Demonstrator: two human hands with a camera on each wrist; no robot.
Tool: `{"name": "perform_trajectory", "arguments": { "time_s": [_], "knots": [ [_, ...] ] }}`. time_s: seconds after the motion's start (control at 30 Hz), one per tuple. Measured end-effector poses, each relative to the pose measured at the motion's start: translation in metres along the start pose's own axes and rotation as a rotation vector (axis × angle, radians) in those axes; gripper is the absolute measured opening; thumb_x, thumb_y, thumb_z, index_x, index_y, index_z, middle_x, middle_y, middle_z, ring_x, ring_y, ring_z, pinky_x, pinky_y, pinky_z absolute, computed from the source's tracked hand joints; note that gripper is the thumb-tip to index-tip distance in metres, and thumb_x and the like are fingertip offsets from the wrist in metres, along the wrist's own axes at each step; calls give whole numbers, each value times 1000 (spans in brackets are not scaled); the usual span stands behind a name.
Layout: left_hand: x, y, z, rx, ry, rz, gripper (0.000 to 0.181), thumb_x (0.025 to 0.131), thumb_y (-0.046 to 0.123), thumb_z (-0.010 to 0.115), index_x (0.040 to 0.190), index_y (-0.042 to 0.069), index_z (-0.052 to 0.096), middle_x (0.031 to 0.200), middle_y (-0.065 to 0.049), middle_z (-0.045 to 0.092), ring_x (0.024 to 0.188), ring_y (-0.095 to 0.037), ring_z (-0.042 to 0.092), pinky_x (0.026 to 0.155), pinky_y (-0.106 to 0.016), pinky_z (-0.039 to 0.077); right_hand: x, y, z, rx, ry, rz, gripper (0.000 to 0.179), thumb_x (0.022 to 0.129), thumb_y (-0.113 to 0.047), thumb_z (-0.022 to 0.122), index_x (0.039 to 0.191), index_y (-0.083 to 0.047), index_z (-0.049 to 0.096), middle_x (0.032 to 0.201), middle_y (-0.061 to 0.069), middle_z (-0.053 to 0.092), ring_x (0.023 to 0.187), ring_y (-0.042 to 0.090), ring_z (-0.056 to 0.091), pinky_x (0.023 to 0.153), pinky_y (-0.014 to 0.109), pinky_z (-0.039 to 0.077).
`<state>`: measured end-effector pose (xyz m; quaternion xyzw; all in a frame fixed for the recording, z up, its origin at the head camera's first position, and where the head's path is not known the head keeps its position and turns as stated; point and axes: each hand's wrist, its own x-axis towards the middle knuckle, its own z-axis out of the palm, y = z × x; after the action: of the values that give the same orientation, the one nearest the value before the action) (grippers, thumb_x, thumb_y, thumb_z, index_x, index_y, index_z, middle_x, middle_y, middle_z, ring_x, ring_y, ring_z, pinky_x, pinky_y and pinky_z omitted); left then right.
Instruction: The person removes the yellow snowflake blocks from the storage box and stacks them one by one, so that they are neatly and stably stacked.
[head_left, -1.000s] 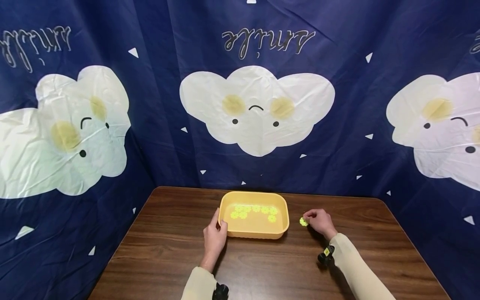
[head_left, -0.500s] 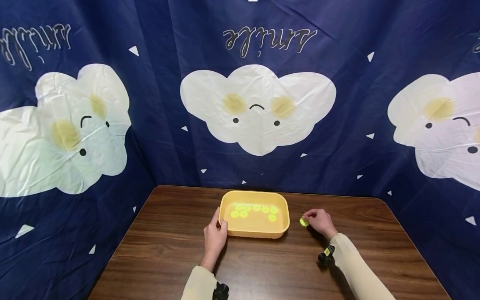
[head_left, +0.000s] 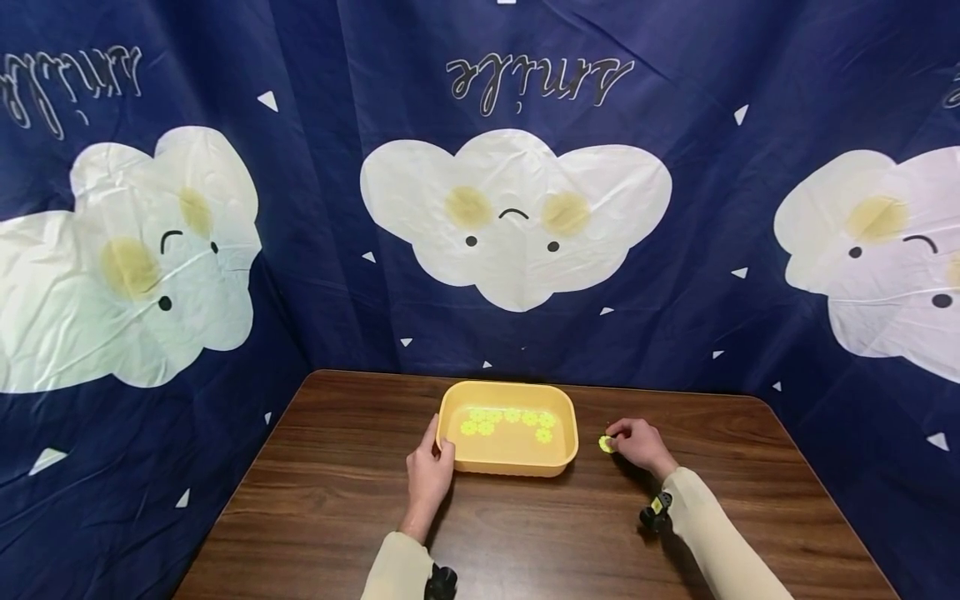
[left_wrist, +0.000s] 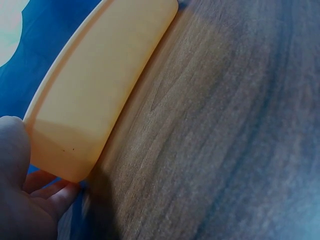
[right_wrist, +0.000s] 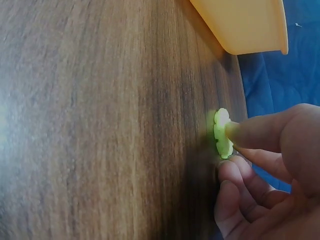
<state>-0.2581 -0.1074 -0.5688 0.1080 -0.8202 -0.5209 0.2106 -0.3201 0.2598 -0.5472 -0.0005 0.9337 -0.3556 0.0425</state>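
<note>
A yellow plastic basin (head_left: pixel 517 469) stands on the table, with several bright yellow flower-shaped pieces (head_left: pixel 512 416) in it. My left hand (head_left: pixel 430 479) grips its left end; in the left wrist view the thumb lies at the rim and the fingers reach round the end of the basin wall (left_wrist: pixel 90 85). To the right of the basin, my right hand (head_left: pixel 641 444) pinches a single yellow-green flower-shaped piece (right_wrist: pixel 223 135) by its edge. That piece stands on edge in the right wrist view, at or just above the tabletop; I cannot tell whether it touches.
The brown wooden table (head_left: pixel 517 533) has rounded far corners. A dark blue curtain (head_left: pixel 322 167) printed with white clouds hangs behind and on both sides. Black wrist cameras are strapped over both cream sleeves (head_left: pixel 720 533).
My right wrist has shifted very slightly to the right, while the fingers stay at the flower-shaped piece. The left hand and the basin show no visible movement.
</note>
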Motion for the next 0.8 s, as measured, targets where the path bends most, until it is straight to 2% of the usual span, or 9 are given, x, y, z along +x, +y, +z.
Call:
{"name": "perform_trajectory", "arguments": {
  "time_s": [0.27,0.8],
  "knots": [
    [0,-3,2,22,42,37,51,92,7,61,143,3,58,133,-21,65,112,-33,68,90,-50,56,-1,1,-1,-5,4,-9,12,89,-6,65,97,-4,73,90,8,69,82,21,57,74,32,45],
    [1,-4,1,21,8,9,51,95,10,60,145,3,55,138,-19,62,118,-34,66,95,-50,54,2,3,1,-2,12,16,13,89,-6,63,96,-5,74,91,8,69,84,23,58,78,34,46]
  ]
}}
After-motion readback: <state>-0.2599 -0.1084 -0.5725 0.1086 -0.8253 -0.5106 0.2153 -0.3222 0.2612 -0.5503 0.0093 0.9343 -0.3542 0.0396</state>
